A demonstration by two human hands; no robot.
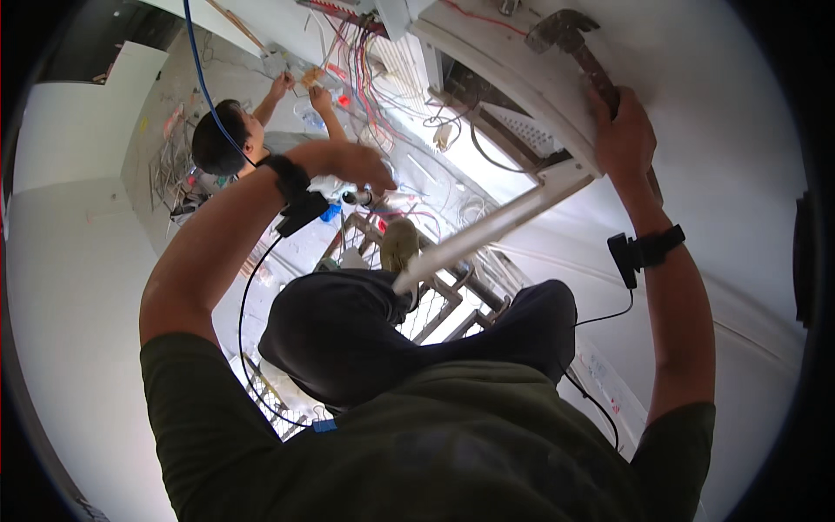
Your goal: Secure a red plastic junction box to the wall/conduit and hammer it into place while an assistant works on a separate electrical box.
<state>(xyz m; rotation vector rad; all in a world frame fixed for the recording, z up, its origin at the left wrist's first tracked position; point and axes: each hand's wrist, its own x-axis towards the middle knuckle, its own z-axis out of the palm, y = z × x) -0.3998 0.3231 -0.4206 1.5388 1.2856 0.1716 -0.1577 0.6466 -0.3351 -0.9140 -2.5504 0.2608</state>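
Note:
My right hand (pixel 624 139) is closed around the handle of a claw hammer (pixel 595 74), its metal head raised beyond my fingers beside the white wall. Close to that hand is the edge of a white panel (pixel 531 96) with an opening, where loose cables and a perforated plate show. My left hand (pixel 364 165) hangs in the air over the floor, its fingers blurred and partly hidden, so I cannot make out anything in them. A long white bar (pixel 496 226) slants from below the panel down to my knees.
Another person (pixel 228 139) is low on the left, both hands on a small tan piece. Bundles of coloured wires (pixel 361 61) hang at the back. A metal frame (pixel 444 300) is under my legs. Debris lies on the floor (pixel 174 130). A blue cable (pixel 202 78) passes near my left arm.

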